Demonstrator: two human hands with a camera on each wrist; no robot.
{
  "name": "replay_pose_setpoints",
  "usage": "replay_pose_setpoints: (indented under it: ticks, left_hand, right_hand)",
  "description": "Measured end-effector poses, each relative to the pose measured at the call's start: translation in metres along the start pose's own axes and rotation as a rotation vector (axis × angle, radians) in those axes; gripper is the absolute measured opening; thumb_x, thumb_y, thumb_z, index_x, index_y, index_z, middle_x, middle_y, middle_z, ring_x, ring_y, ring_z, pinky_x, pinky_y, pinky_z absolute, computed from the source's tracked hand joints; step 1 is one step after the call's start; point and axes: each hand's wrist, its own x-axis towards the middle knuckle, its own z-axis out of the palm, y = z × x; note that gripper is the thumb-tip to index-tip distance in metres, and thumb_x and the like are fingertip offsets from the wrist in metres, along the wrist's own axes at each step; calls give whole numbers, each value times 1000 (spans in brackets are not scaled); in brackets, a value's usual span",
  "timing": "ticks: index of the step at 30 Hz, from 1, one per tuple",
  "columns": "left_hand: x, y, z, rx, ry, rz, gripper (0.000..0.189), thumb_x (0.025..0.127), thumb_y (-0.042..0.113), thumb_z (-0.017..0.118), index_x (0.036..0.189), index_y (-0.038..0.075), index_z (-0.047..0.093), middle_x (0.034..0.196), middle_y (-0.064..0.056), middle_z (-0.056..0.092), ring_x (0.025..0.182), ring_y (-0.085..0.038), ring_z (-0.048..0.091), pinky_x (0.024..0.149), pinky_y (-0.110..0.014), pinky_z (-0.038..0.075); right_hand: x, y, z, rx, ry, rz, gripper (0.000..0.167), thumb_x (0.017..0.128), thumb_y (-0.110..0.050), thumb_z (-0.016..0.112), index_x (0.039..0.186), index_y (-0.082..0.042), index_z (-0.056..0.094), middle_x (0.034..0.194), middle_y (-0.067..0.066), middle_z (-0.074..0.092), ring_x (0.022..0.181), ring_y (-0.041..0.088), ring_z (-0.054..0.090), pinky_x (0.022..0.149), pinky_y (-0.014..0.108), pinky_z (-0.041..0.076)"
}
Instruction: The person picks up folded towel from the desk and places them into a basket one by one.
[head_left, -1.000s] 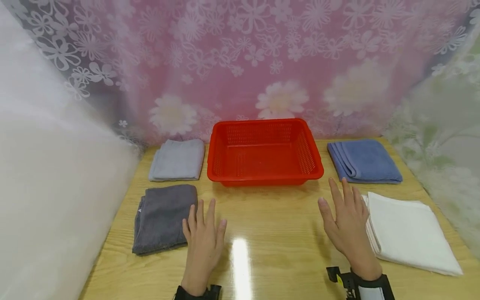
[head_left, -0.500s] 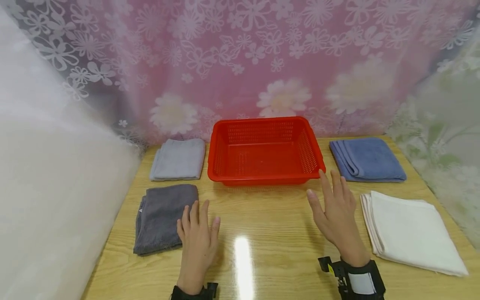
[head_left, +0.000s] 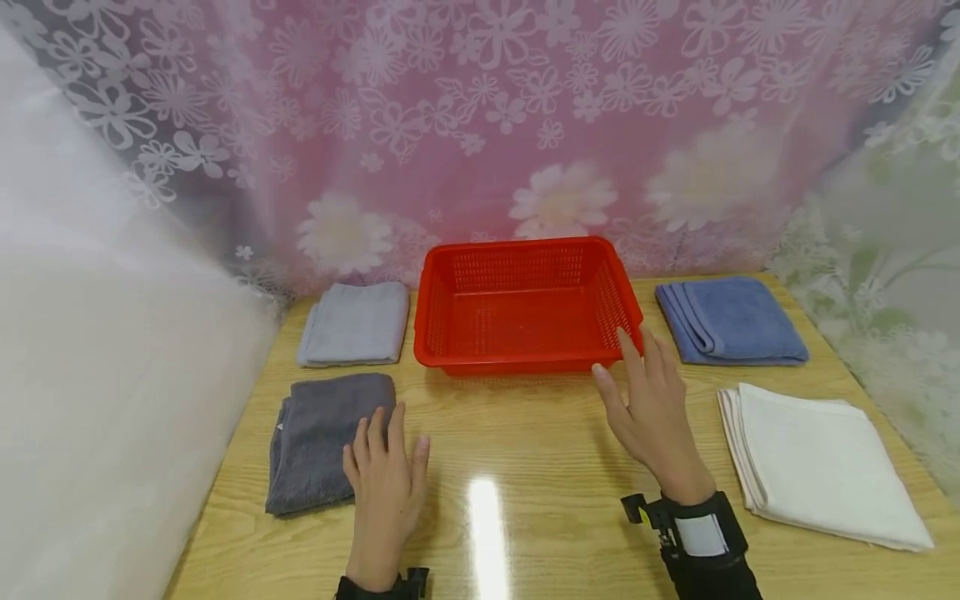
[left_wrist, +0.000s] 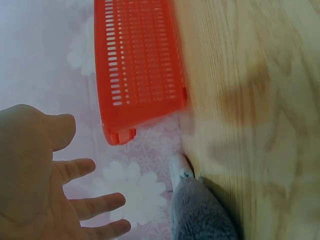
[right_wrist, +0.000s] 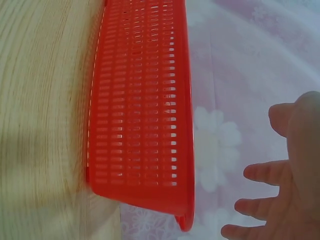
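Observation:
My left hand [head_left: 386,487], fingers spread and holding nothing, hovers beside the dark grey folded towel [head_left: 318,442] and overlaps its right edge in the head view. My right hand [head_left: 652,408] is also empty, its fingers extended toward the near right corner of the red plastic basket [head_left: 525,365]. In the right wrist view, the fingers [right_wrist: 260,207] are apart from the slotted basket wall [right_wrist: 140,110]. The left wrist view has the left hand [left_wrist: 45,185] below the basket's end [left_wrist: 145,60], with the grey towel [left_wrist: 202,210] nearby. Nothing lies in the basket.
A light grey folded towel [head_left: 356,323] lies left of the basket. To the right are a blue folded towel [head_left: 738,321] and a white folded towel [head_left: 832,467]. A floral curtain [head_left: 465,125] hangs behind the wooden table [head_left: 555,467].
My right hand has moved left and forward, from beside the white towel to the basket's near right corner. The left hand has shifted slightly left over the dark grey towel's edge.

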Motion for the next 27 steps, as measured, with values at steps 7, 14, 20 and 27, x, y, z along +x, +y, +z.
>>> replay_pose_setpoints:
  ticks: [7, 14, 20, 27]
  left_hand:
    - [-1, -9, -5, 38, 8, -46, 60, 107, 39, 48, 158, 11, 33, 158, -31, 33, 149, -55, 20, 111, -81, 14]
    - [0, -16, -8, 50, -12, -105, 61, 108, 42, 43, 159, 11, 30, 159, -32, 29, 149, -57, 17, 110, -82, 13]
    - [-1, -25, -10, 64, 5, -131, 59, 108, 40, 44, 157, 9, 34, 156, -35, 32, 148, -59, 18, 110, -83, 13]
    - [0, -36, -14, 66, -19, -172, 61, 108, 41, 43, 158, 8, 32, 158, -36, 28, 149, -61, 13, 110, -84, 9]
  right_hand:
    - [17, 1, 10, -23, -26, 8, 66, 102, -41, 54, 154, -3, 39, 162, 31, 27, 147, 55, 24, 108, 81, 23]
    - [31, 7, 17, -54, -80, 40, 70, 103, -45, 52, 155, -2, 36, 163, 31, 24, 149, 57, 18, 108, 82, 21]
    - [39, 14, 24, -75, -124, 54, 71, 103, -48, 49, 156, -2, 34, 164, 30, 21, 150, 57, 15, 109, 81, 20]
    - [46, 19, 29, -108, -154, 59, 73, 102, -49, 48, 157, -4, 32, 165, 30, 19, 151, 56, 12, 111, 79, 19]
